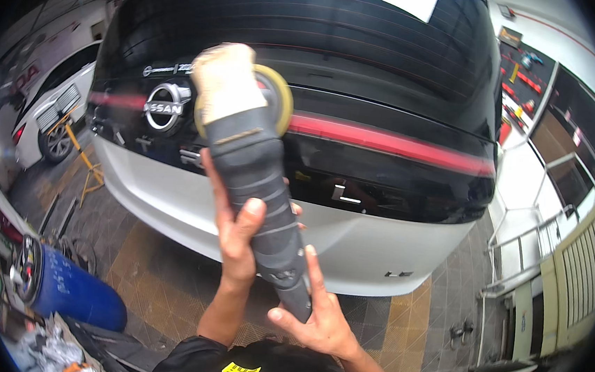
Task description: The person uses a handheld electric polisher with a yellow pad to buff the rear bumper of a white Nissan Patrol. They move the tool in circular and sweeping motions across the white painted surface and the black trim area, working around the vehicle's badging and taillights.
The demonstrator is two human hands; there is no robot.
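With both hands I hold a polisher [261,197], a dark power tool with a light cover over its head. My left hand [236,234] wraps round the middle of its body, thumb on top. Lower down, my right hand [322,321] grips the rear end of the handle. The polisher's round yellow pad [281,101] faces the glossy black tailgate panel [355,166] of a white car. The head partly hides the pad, and whether it touches the panel I cannot tell. Beside it are a round chrome badge [163,107] and a red light strip [391,144].
The dark rear window [364,51] rises above the panel, and the white bumper [355,246] curves below. At lower left lies a blue drum [83,291]. A yellow stand [80,155] and another white car [55,111] stand farther left. Metal railings [533,253] run along the right.
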